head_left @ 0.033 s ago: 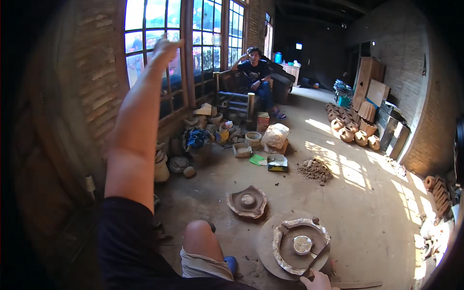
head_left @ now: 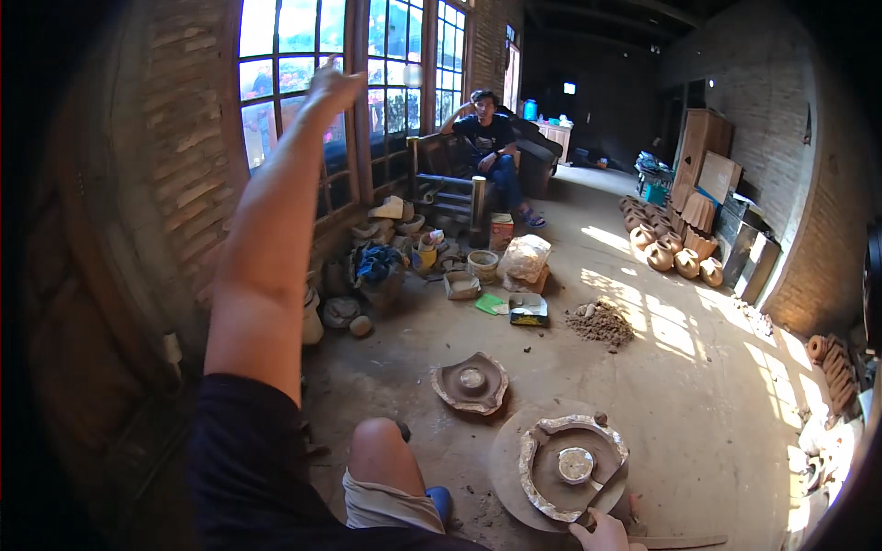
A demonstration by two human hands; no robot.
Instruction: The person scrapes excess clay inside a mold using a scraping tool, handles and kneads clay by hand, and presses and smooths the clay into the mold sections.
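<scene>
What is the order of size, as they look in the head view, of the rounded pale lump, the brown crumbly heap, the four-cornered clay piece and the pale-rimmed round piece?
1. Pale-rimmed round piece
2. Four-cornered clay piece
3. Brown crumbly heap, only slightly smaller
4. Rounded pale lump

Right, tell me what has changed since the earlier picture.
The bare, raised left hand and forearm have shifted slightly rightward before the paned window. No object was visibly taken hold of or let go. The bare right hand stays at the near edge of the round, white-rimmed brown form; the seated person in dark clothes stays put too.
</scene>
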